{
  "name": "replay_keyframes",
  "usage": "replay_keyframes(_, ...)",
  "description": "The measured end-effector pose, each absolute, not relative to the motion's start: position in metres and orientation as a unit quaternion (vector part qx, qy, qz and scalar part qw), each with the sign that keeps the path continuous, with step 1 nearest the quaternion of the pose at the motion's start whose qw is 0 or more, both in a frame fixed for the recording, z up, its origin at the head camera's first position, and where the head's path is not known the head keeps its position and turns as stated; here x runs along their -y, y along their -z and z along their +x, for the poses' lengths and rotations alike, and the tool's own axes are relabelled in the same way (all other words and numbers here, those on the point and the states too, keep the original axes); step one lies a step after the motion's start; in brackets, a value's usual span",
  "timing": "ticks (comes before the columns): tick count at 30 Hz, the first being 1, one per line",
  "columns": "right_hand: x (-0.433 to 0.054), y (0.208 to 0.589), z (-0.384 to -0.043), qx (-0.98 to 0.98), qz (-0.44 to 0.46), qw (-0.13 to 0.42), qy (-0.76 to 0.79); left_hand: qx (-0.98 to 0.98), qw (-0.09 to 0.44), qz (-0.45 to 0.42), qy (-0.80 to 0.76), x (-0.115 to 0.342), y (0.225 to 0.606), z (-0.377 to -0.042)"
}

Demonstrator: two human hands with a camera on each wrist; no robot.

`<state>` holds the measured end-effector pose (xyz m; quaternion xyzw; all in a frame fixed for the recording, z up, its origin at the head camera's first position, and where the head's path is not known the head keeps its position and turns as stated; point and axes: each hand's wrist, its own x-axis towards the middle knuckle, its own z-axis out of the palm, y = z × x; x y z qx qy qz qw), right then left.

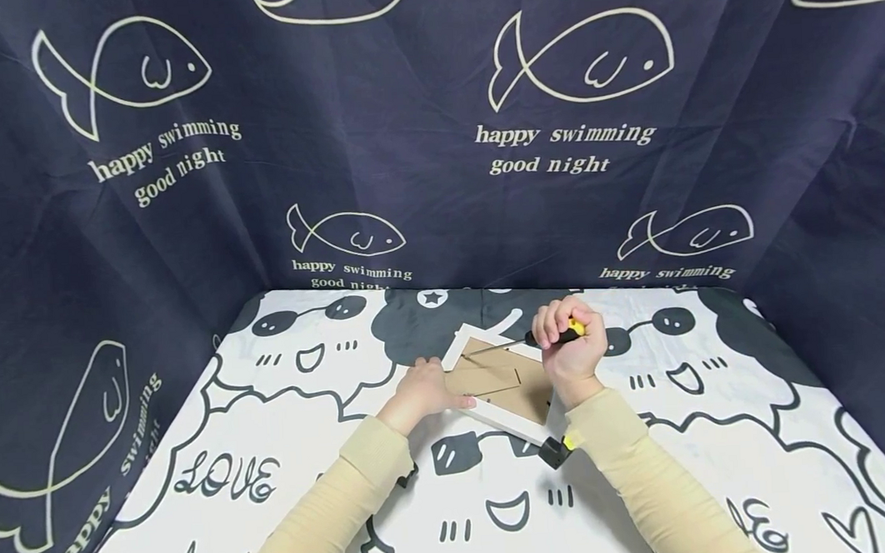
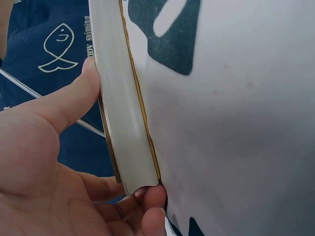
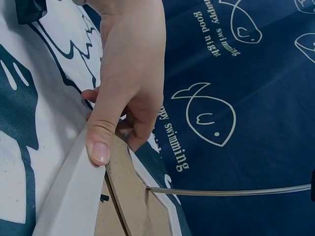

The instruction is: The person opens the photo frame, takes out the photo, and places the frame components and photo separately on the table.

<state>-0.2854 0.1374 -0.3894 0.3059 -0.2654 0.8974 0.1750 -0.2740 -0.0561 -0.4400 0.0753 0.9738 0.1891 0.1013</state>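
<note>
Right grip (image 1: 570, 355) squeezes screwdriver (image 1: 533, 339), left grip (image 1: 424, 391) pinches frame (image 1: 485, 379), near far edge of worktop (image 1: 310, 475). Maybe prying; next needs gentle pushing.

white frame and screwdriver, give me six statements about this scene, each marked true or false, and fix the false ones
1. The right hand grips the screwdriver. True.
2. The screwdriver's handle is all red. False: it is black and yellow.
3. The left hand holds the white frame. True.
4. A brown board shows inside the white frame. True.
5. The screwdriver's tip is raised well clear of the brown board. False: it is down at the board.
6. Everything below the white frame is plain black. False: a white cloth with dark drawings is below it.
</note>
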Motion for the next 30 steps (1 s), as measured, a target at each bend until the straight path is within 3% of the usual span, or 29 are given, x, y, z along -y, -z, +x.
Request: replay_keyframes(30, -0.13, 0.381, -0.28, 0.407, 0.347, 0.199, -0.821, -0.974, 0.103, 0.076, -0.185, 0.056, 0.439, -0.275)
